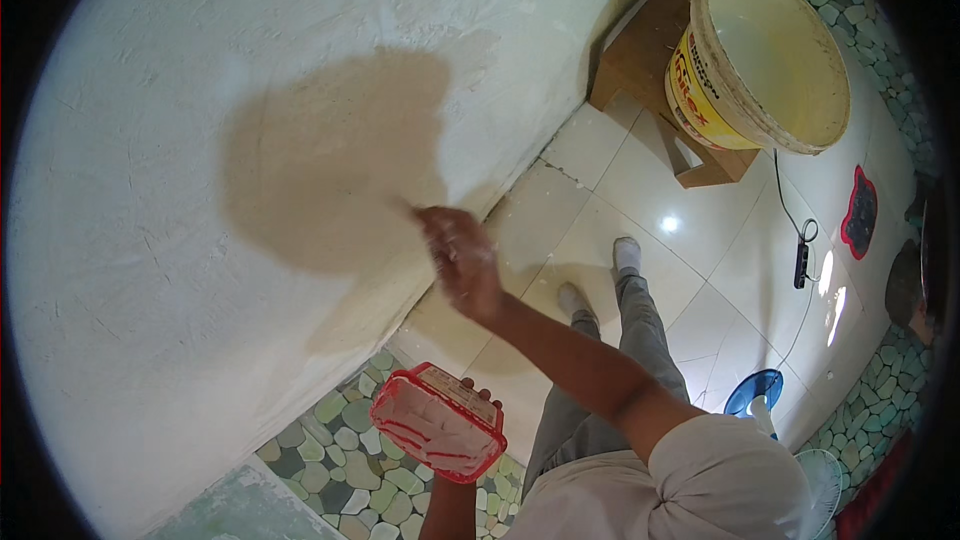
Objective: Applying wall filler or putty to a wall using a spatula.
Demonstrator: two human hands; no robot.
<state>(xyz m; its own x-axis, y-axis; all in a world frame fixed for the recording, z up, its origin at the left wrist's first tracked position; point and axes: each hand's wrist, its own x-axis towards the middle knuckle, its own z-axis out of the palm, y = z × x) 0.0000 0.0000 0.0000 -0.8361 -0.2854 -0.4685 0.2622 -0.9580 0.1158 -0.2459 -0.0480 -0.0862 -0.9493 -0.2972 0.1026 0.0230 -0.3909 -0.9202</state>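
A red rectangular plastic tub [437,422], its inside smeared with white paste, tilts in front of me at the lower middle. My left hand [482,393] grips it from beneath and behind, with only the fingertips showing over its far side. My right hand [460,262] is raised beside the white wall [150,190], fingers curled and marked with white. A thin, blurred tip sticks out from its fingers toward the wall; what it belongs to cannot be made out. Whether that tip touches the wall is also unclear.
A large, whitish-yellow paint bucket [745,60] stands on a cardboard box [640,50] at the far right. A power strip with a cable [801,265], a blue-and-white fan [757,397] and a dark red-edged mat [859,212] lie right. Pebble-patterned flooring [345,440] borders pale tiles.
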